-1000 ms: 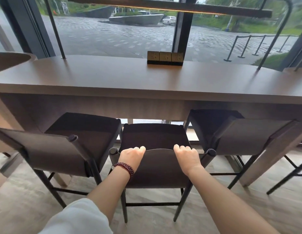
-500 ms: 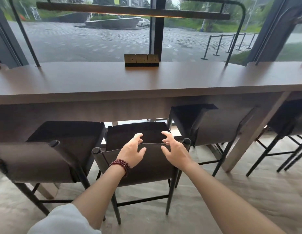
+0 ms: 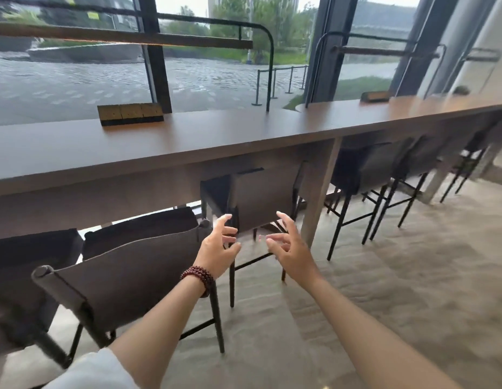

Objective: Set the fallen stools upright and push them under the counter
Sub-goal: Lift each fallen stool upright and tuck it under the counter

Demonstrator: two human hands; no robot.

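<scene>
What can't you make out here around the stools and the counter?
Head view only.
1. Leftmost stool: cut off by the left edge, blurred.
2. Tucked stool, under the counter: legs partly hidden by the left hand and right hand.
3. Far stools: blurred and small, number uncertain.
4. Blocks on the counter: markings too blurred.

**Open floor on the right, stools crowding the left**

The left hand [image 3: 216, 248] and right hand [image 3: 289, 251], fingers spread and holding nothing, hung in open air in front of the tucked-in stool [image 3: 261, 197]. Just to their left, the backrest of the near stool [image 3: 126, 279] blocked the way. The counter [image 3: 244, 136] closed off the space above the tucked-in stool, and its support panel [image 3: 317, 192] stood just beside that stool on the right. Bare floor [image 3: 370, 290] lay open rightward.
</scene>
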